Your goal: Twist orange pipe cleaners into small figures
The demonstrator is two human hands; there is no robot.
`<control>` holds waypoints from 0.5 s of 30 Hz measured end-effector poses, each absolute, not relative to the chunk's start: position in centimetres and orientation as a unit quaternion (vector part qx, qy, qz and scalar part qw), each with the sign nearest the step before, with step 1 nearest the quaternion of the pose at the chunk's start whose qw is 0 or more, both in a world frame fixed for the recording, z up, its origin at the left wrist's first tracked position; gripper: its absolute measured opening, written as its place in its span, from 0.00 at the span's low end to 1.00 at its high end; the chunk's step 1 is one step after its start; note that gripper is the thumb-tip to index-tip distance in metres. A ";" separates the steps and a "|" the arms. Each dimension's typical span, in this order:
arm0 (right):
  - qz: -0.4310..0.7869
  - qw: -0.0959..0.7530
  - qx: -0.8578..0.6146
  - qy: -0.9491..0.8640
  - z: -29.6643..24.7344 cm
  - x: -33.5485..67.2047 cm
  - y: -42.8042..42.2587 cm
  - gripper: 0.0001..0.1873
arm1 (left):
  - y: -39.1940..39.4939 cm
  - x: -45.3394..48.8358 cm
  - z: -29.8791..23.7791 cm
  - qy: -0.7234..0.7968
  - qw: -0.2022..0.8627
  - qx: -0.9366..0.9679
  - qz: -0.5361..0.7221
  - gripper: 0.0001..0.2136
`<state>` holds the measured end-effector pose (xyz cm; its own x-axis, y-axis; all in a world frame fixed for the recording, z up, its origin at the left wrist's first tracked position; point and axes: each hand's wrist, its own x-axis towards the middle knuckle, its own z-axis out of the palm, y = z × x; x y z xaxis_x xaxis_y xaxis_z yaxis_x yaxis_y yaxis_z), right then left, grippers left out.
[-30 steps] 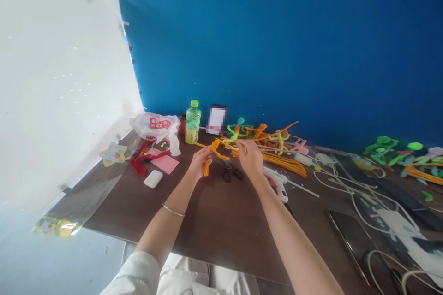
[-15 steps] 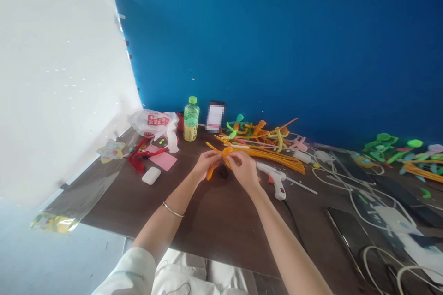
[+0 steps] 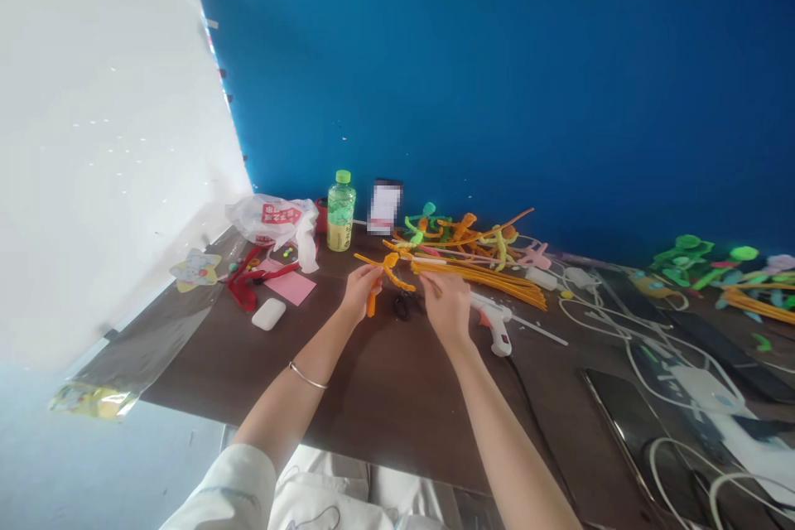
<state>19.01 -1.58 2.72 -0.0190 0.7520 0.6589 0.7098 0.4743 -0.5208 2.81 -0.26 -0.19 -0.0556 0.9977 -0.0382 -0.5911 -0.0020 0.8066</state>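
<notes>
- The left hand (image 3: pixel 362 291) pinches an orange fuzzy figure (image 3: pixel 390 262) with its thumb and fingers.
- The orange fuzzy figure is up over the desk (image 3: pixel 385 397), nearer the back edge than the front edge. A curvy orange bit bends down on its right side.
- The right hand (image 3: pixel 447 304) is near it, with bent fingers and the tips close together. I cannot tell if they pinch anything.
- Black scissors (image 3: pixel 402 308) lie between the two hands, partly hidden.
- A bunch of orange fuzzy sticks (image 3: pixel 503 287) lies behind the right hand.
- A white glue gun (image 3: pixel 498 330) lies just right of that hand.
- A bottle (image 3: pixel 340 215) with a green cap stands near the back edge.
- Pink paper (image 3: pixel 291 287) and a small white case (image 3: pixel 269 314) lie toward the left edge.
</notes>
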 end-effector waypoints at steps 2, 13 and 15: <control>0.063 0.498 -0.534 -0.681 4.3 19.1 -0.4 0.11 | -0.2 2.9 -0.4 0.352 0.616 0.294 0.641 0.11; 0.298 0.407 -0.512 -0.696 8.7 16.4 8.1 0.13 | -0.2 4.3 -0.9 0.380 0.647 0.295 0.591 0.13; 0.163 0.288 -0.567 -0.755 7.4 19.2 9.1 0.10 | -0.1 4.3 -1.1 0.381 0.647 0.289 0.594 0.13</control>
<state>19.17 9.07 7.44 -0.1920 0.9491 0.2498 0.7615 0.3046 -0.5721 4.31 -0.08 -1.08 0.0057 0.9888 -0.1493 -0.5482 0.1280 0.8265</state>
